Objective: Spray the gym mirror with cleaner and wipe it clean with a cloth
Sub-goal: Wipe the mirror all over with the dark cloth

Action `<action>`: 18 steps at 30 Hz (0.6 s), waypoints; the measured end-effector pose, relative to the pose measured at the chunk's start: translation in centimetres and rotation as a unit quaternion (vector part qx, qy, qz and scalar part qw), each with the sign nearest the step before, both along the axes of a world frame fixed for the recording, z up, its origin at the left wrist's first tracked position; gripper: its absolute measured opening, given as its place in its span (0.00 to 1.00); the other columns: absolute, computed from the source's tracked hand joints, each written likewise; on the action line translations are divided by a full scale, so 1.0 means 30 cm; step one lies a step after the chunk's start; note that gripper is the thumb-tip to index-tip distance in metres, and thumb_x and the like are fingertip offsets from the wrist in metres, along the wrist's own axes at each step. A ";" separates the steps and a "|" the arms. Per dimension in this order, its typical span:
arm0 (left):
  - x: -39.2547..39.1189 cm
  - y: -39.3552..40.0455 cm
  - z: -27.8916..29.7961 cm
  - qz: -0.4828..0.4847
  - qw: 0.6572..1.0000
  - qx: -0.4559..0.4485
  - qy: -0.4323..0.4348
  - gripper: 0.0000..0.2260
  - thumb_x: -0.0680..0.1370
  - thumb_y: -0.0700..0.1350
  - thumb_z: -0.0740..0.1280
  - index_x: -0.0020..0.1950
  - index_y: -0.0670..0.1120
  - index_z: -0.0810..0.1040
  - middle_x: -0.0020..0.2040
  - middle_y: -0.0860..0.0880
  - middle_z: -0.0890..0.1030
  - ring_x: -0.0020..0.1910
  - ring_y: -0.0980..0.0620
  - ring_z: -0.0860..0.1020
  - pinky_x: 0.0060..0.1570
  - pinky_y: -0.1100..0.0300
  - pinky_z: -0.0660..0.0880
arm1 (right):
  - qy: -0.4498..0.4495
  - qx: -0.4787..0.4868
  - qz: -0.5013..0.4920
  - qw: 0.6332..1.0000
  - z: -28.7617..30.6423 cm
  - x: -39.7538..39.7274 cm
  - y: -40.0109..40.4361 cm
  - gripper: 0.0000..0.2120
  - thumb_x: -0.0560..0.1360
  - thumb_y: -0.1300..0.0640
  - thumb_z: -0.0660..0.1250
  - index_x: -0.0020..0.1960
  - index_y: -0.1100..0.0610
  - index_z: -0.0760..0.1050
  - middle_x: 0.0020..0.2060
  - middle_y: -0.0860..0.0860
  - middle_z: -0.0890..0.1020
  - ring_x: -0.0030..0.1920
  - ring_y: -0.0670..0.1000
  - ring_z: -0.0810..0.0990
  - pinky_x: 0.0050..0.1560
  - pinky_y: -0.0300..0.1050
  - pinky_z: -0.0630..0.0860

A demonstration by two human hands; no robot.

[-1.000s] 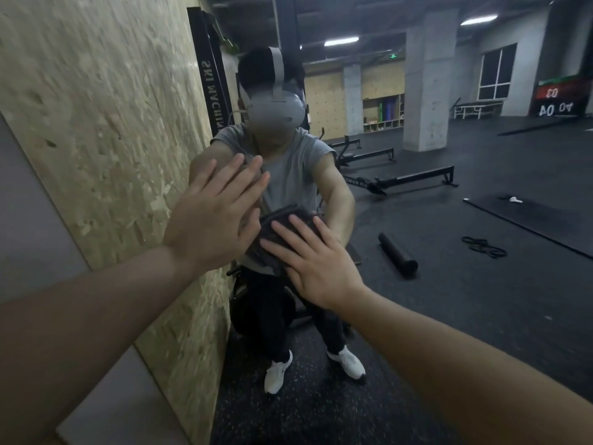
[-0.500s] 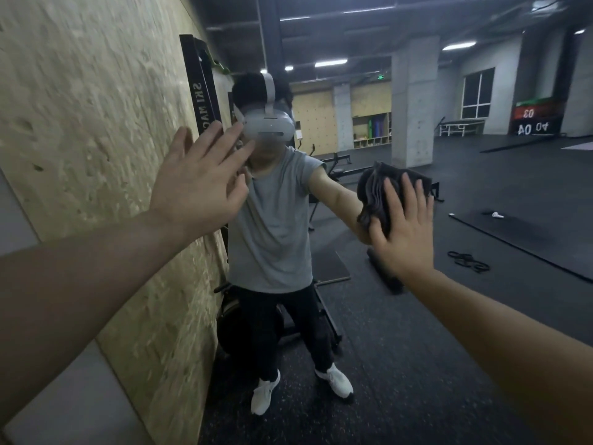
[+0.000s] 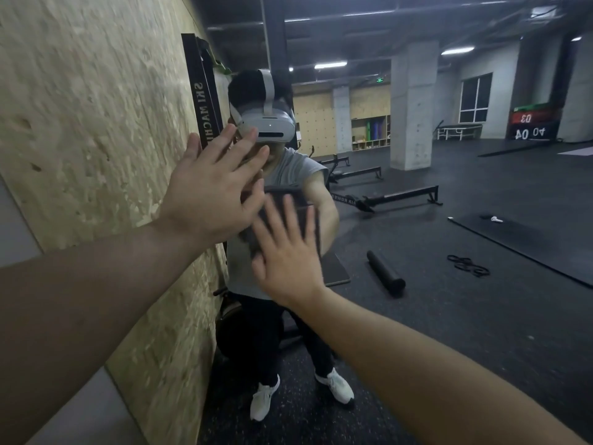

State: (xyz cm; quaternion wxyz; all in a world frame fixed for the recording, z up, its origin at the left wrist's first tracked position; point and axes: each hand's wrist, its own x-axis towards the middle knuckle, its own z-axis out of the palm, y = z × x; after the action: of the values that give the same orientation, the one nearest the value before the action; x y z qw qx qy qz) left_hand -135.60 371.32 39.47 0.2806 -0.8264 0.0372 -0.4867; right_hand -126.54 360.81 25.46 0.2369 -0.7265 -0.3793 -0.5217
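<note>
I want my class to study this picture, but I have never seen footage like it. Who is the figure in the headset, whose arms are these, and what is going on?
There is no machine here. The camera sits on a person's head, looking forward and down, so the two bare arms belong to the wearer. They face a large gym mirror, so the figure in the headset is that same person's reflection, and the gym floor behind is reflected too. The left hand rests flat on the glass with fingers spread. The right hand presses a dark cloth against the mirror with straight fingers, wiping it. No spray bottle is in view. In the reflection, a dark roller and a long black exercise machine lie on the floor.
</note>
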 end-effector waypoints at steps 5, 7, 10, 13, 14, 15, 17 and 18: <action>-0.013 -0.010 0.006 0.017 1.000 -0.001 0.024 0.25 0.82 0.54 0.53 0.76 0.47 0.72 0.79 0.45 0.67 0.77 0.41 0.64 0.72 0.34 0.59 | -0.071 -0.087 0.035 0.993 -0.013 0.010 -0.029 0.31 0.77 0.51 0.61 0.80 0.50 0.64 0.80 0.52 0.63 0.82 0.56 0.55 0.80 0.64 0.48; -0.016 -0.012 0.010 0.023 0.999 -0.002 0.033 0.25 0.82 0.54 0.53 0.77 0.47 0.72 0.79 0.45 0.67 0.77 0.40 0.65 0.72 0.33 0.60 | -0.099 -0.124 0.033 0.987 0.001 0.052 -0.092 0.31 0.78 0.50 0.63 0.81 0.48 0.64 0.80 0.51 0.63 0.82 0.54 0.57 0.81 0.61 0.50; -0.020 -0.021 0.010 0.030 0.999 -0.008 0.038 0.26 0.82 0.54 0.53 0.77 0.47 0.71 0.79 0.45 0.66 0.78 0.40 0.64 0.72 0.32 0.60 | -0.115 -0.130 0.021 0.985 0.014 0.127 -0.212 0.30 0.78 0.49 0.63 0.80 0.48 0.65 0.80 0.50 0.63 0.81 0.54 0.58 0.80 0.61 0.51; -0.021 -0.024 0.011 0.032 0.999 -0.012 0.040 0.26 0.82 0.54 0.52 0.77 0.47 0.71 0.79 0.45 0.67 0.77 0.40 0.64 0.71 0.32 0.60 | -0.102 -0.101 -0.028 0.989 0.016 0.212 -0.341 0.31 0.78 0.47 0.62 0.80 0.47 0.64 0.80 0.51 0.62 0.81 0.56 0.57 0.80 0.63 0.52; -0.020 -0.023 0.012 0.034 0.999 -0.013 0.041 0.26 0.82 0.54 0.53 0.77 0.47 0.72 0.79 0.45 0.67 0.77 0.40 0.65 0.71 0.32 0.61 | -0.087 -0.091 -0.048 0.991 0.017 0.238 -0.385 0.31 0.78 0.46 0.61 0.81 0.46 0.62 0.81 0.52 0.61 0.82 0.56 0.56 0.80 0.63 0.50; -0.019 -0.021 0.012 0.034 0.998 -0.012 0.041 0.26 0.82 0.54 0.53 0.76 0.47 0.72 0.79 0.44 0.68 0.77 0.40 0.65 0.71 0.32 0.61 | -0.067 -0.076 -0.067 0.993 0.020 0.261 -0.428 0.32 0.78 0.45 0.60 0.81 0.46 0.59 0.81 0.52 0.59 0.82 0.57 0.54 0.81 0.63 0.49; -0.017 -0.020 0.010 0.035 0.999 -0.011 0.041 0.25 0.82 0.54 0.54 0.76 0.47 0.72 0.78 0.44 0.68 0.76 0.39 0.66 0.70 0.31 0.61 | -0.005 -0.033 -0.102 0.994 0.025 0.294 -0.502 0.33 0.80 0.43 0.57 0.83 0.46 0.52 0.83 0.53 0.55 0.83 0.57 0.49 0.81 0.61 0.44; -0.016 -0.020 0.010 0.035 0.998 -0.012 0.042 0.25 0.82 0.54 0.54 0.76 0.47 0.72 0.78 0.44 0.68 0.76 0.39 0.66 0.70 0.31 0.61 | 0.034 -0.002 -0.115 0.993 0.029 0.301 -0.525 0.34 0.80 0.43 0.54 0.83 0.46 0.49 0.83 0.54 0.52 0.83 0.57 0.46 0.81 0.60 0.41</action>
State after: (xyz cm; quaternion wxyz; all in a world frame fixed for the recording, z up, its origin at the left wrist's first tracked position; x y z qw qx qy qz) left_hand -136.09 370.71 39.77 0.2856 -0.8502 0.0139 -0.4420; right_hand -117.52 345.05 26.33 0.1870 -0.7829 -0.2860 -0.5199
